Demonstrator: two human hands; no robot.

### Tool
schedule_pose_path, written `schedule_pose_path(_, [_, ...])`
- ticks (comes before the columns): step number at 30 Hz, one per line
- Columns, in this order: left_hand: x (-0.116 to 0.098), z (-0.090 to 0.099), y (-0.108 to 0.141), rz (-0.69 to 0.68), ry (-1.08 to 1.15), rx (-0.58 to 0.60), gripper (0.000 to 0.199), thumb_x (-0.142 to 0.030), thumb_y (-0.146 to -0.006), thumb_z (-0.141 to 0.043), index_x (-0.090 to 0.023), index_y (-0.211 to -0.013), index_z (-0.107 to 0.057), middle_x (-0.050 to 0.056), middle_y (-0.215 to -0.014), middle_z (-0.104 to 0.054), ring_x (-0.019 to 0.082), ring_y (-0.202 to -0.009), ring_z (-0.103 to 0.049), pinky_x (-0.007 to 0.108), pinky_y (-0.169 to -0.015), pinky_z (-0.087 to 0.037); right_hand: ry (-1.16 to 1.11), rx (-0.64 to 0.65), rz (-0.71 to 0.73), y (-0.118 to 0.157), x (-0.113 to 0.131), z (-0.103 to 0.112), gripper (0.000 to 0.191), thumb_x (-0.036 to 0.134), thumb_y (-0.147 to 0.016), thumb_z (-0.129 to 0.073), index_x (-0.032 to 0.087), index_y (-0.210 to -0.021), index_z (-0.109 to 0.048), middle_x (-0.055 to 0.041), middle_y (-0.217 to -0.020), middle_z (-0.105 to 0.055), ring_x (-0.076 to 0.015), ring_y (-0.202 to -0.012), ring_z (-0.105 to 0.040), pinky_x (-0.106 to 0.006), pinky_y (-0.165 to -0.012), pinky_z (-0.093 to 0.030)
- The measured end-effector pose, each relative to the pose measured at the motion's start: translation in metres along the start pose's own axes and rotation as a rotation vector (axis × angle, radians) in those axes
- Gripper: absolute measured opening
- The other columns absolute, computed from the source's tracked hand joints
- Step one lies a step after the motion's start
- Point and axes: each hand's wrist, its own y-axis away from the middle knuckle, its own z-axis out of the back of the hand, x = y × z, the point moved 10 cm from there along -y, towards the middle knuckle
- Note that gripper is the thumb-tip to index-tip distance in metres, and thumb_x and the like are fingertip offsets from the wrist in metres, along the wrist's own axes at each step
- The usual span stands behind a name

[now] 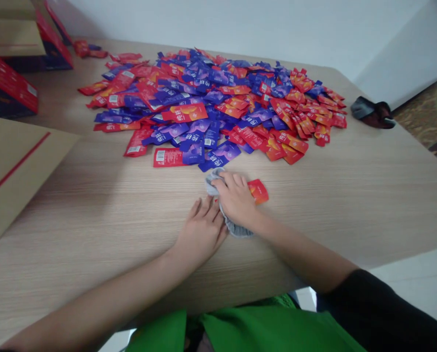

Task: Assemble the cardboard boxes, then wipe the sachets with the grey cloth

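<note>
My right hand (238,200) is closed around a grey cloth (238,231), which bunches out above the fingers and below the palm. It presses the cloth onto a red and orange packet (258,191) lying flat on the table. Only the packet's right end shows clearly; the hand and cloth cover most of it. My left hand (200,232) rests flat with fingers stretched toward the packet's left end, close against the cloth. Whether its fingertips touch the packet I cannot tell. Beyond both hands spreads a heap of red and purple packets (189,113).
Open cardboard boxes with red and dark blue printing stand at the left, one tan flap (20,171) reaching over the table (350,195). A dark, shiny object (372,112) lies by the right edge. A white wall (258,29) rises behind the heap.
</note>
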Motion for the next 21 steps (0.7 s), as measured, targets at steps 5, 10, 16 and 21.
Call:
schedule_pose_path(5, [-0.002,0.002,-0.003,-0.018,-0.051,0.020,0.047,-0.022,-0.091,-0.045,-0.011,-0.135,-0.057,0.015,-0.147,-0.049,0.039,-0.138,-0.042,0.059,-0.108,-0.038,0.105,0.036,-0.065,0.005,-0.024,-0.007,0.034,0.019,-0.093,-0.043,0.017,-0.124,-0.058,-0.0158,-0.132,-0.052,-0.0313,-0.109,-0.047,-0.044,-0.087,-0.037])
schedule_pose_path(10, [-0.003,0.005,-0.003,-0.022,-0.098,-0.008,0.046,-0.023,-0.093,-0.045,-0.014,-0.137,-0.055,0.010,-0.149,-0.049,0.035,-0.137,-0.044,0.055,-0.107,-0.041,0.185,-0.010,-0.192,0.023,-0.069,0.007,0.036,0.014,-0.090,-0.045,0.015,-0.124,-0.058,-0.0172,-0.131,-0.052,-0.0318,-0.109,-0.048,-0.043,-0.088,-0.038])
schedule_pose_path(16, [-0.004,0.004,-0.001,-0.030,-0.135,-0.010,0.047,-0.028,-0.095,-0.043,-0.016,-0.139,-0.053,0.008,-0.150,-0.047,0.034,-0.137,-0.044,0.053,-0.108,-0.041,0.244,-0.046,-0.268,0.031,-0.106,0.019,0.038,0.011,-0.087,-0.046,0.011,-0.122,-0.058,-0.0196,-0.123,-0.055,-0.0330,-0.102,-0.050,-0.045,-0.087,-0.041])
schedule_pose_path(21, [-0.006,0.005,0.001,-0.031,-0.146,-0.031,0.047,-0.030,-0.096,-0.045,-0.015,-0.139,-0.053,0.011,-0.149,-0.048,0.035,-0.138,-0.043,0.054,-0.108,-0.041,0.146,-0.119,-0.156,0.011,-0.053,0.025,0.036,0.009,-0.088,-0.042,0.010,-0.121,-0.057,-0.0196,-0.122,-0.054,-0.0313,-0.107,-0.048,-0.043,-0.090,-0.040])
